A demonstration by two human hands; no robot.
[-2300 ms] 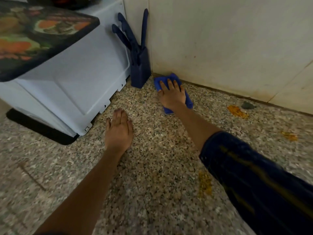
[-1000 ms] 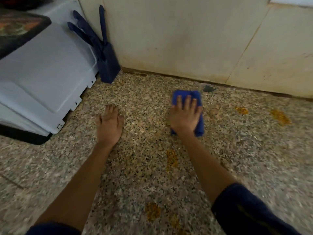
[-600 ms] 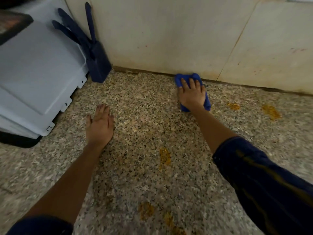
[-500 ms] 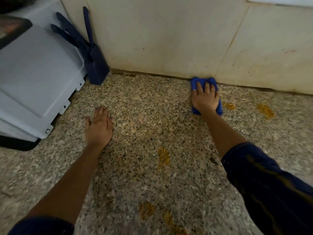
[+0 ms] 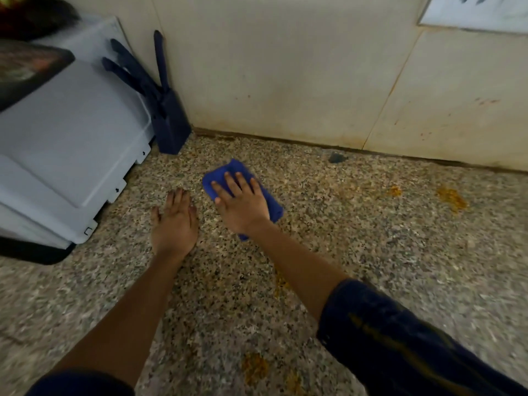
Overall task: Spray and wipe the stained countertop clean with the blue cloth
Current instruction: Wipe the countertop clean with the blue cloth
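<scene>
Pressing the blue cloth (image 5: 270,202) flat, your right hand (image 5: 242,204) spreads straight fingers over it on the speckled worktop (image 5: 371,252).
Your left hand (image 5: 175,221) rests open-palmed just beside it; orange stains (image 5: 453,198) lie well apart.

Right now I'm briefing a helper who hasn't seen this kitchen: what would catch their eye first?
The blue cloth at centre, pressed flat on the speckled countertop under the right hand, with the left hand flat beside it. Next, orange stains at far right and near the bottom edge, and a dark blue knife block against the wall.
</scene>
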